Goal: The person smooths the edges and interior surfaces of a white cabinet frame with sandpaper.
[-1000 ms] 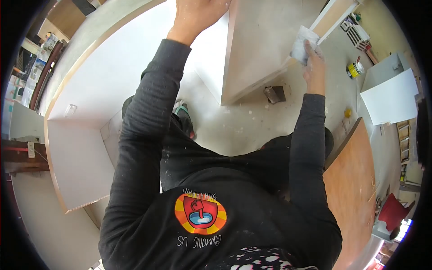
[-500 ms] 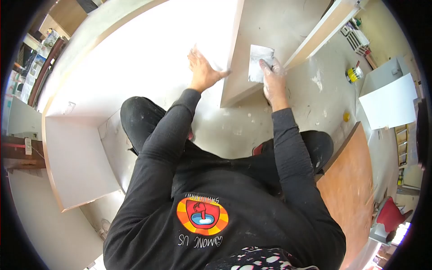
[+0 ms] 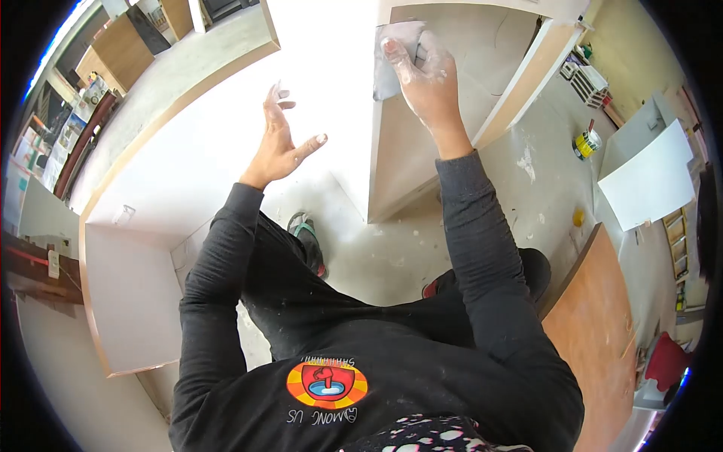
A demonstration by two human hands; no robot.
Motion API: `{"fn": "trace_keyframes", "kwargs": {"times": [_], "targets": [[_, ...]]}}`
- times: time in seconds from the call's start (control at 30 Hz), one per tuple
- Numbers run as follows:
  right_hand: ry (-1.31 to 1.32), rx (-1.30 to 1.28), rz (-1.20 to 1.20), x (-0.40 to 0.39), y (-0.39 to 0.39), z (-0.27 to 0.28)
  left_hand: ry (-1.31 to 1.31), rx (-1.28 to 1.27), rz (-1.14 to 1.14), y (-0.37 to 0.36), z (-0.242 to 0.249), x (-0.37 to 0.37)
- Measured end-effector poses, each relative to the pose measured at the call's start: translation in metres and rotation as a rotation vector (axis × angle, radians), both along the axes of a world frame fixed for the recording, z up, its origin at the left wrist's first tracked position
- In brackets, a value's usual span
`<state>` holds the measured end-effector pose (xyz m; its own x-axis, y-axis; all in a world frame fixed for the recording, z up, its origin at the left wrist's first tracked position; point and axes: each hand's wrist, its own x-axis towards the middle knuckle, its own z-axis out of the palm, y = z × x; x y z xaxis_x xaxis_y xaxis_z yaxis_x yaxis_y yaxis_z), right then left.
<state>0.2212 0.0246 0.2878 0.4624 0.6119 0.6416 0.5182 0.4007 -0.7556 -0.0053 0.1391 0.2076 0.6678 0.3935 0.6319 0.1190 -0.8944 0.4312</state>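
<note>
A: Dressed in black sleeves, you grip a thin grey sheet [image 3: 386, 71], smeared white, in your right hand [image 3: 431, 81], thumb laid across its face.

B: And where does your sheet stand against the upright panel [image 3: 399, 158]?

A: It overlaps the far part of the panel in view; whether the two touch, we cannot tell you.

B: Your left hand [image 3: 277, 151] is pictured to the left of the panel, fingers loosely spread and thumb out wide, fingertips whitened, before a broad white surface [image 3: 173, 166].

A: Around you, well to the right of the panel, a yellow-and-black can [image 3: 584, 145] stands on the floor [image 3: 354, 256].

B: Right of the panel and nearer you, a brown wooden board [image 3: 595, 324]; left of its near corner, your green-banded shoe [image 3: 305, 237].
</note>
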Motion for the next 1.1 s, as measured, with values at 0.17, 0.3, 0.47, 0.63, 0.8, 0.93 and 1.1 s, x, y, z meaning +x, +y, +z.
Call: {"fn": "trace_keyframes", "kwargs": {"times": [0.17, 0.3, 0.47, 0.63, 0.8, 0.93, 1.1], "targets": [[-0.075, 0.264, -0.082, -0.027, -0.010, 0.017, -0.021, -0.251, 0.075, 0.002, -0.021, -0.002], [-0.134, 0.276, -0.201, -0.007, 0.009, -0.027, -0.054, -0.350, 0.112, -0.005, -0.017, -0.005], [0.070, 0.284, -0.125, -0.027, 0.005, -0.108, -0.100, -0.384, 0.156, -0.010, -0.015, -0.008], [-0.043, 0.345, -0.246, -0.017, 0.021, -0.003, -0.082, -0.383, 0.143, -0.016, -0.016, -0.007], [0.066, 0.384, -0.201, -0.030, 0.019, -0.075, -0.112, -0.383, 0.151, -0.014, -0.016, -0.008], [0.142, 0.209, -0.224, -0.028, 0.015, -0.080, -0.105, -0.389, 0.121, -0.015, -0.016, -0.006], [0.115, 0.321, -0.181, -0.031, 0.022, 0.006, -0.071, -0.426, 0.114, -0.018, -0.019, -0.003]]}}
